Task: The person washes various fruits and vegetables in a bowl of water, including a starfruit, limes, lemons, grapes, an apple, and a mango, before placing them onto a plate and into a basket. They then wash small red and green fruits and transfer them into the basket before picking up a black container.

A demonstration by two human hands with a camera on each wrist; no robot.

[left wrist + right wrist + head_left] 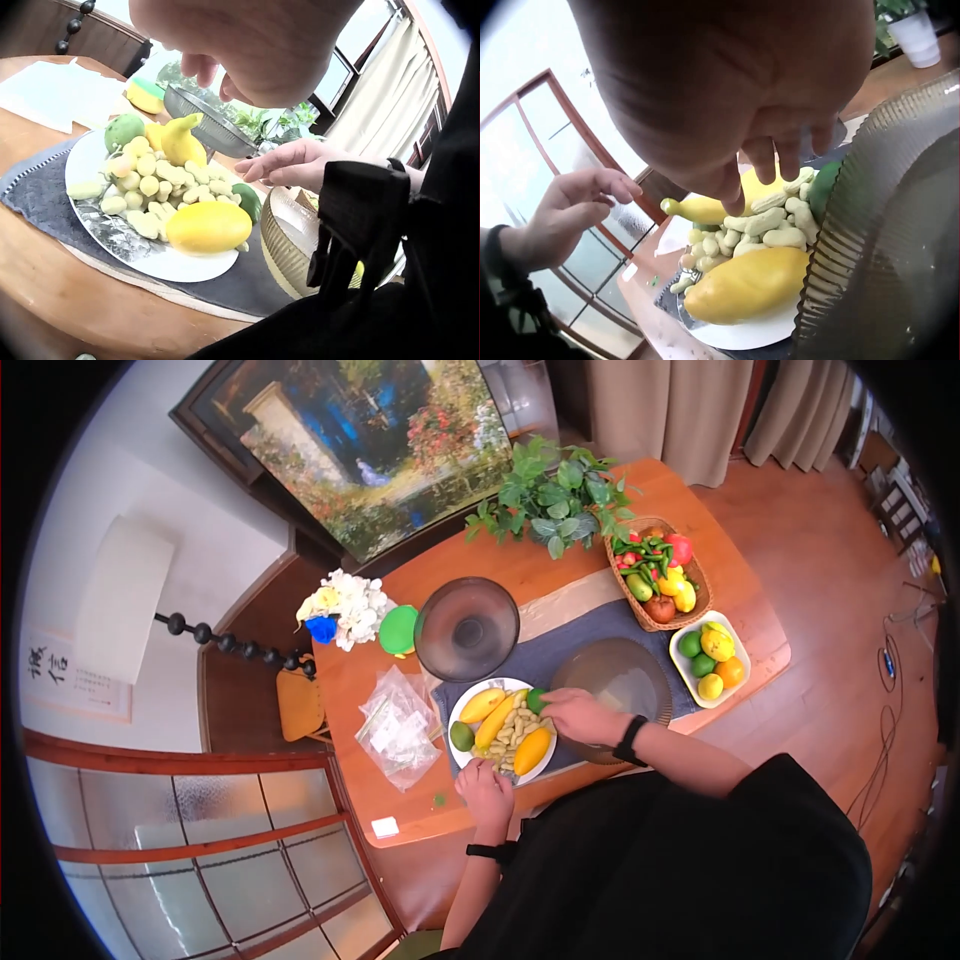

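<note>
A white plate (202, 268) holds a banana (494, 722), yellow mangoes (532, 752), peanuts (765, 223), pale grapes (135, 180) and green fruits (461, 736). My right hand (582, 717) reaches over the plate's right side, fingers bent loosely downward above the peanuts, nothing seen between them. Beside its fingertips lies a dark green fruit (248, 202). At the near left rim hovers my left hand (487, 792), above the grapes; its fingers are loosely curved and hold nothing in the right wrist view (577, 214).
A ribbed clear bowl (625, 680) stands right of the plate, a dark glass dish (467, 630) behind it. Plastic bags (400, 730) lie left. Further right are a vegetable basket (655, 620) and a fruit tray (708, 700). Flowers (345, 610) and a leafy plant (555, 500) stand behind.
</note>
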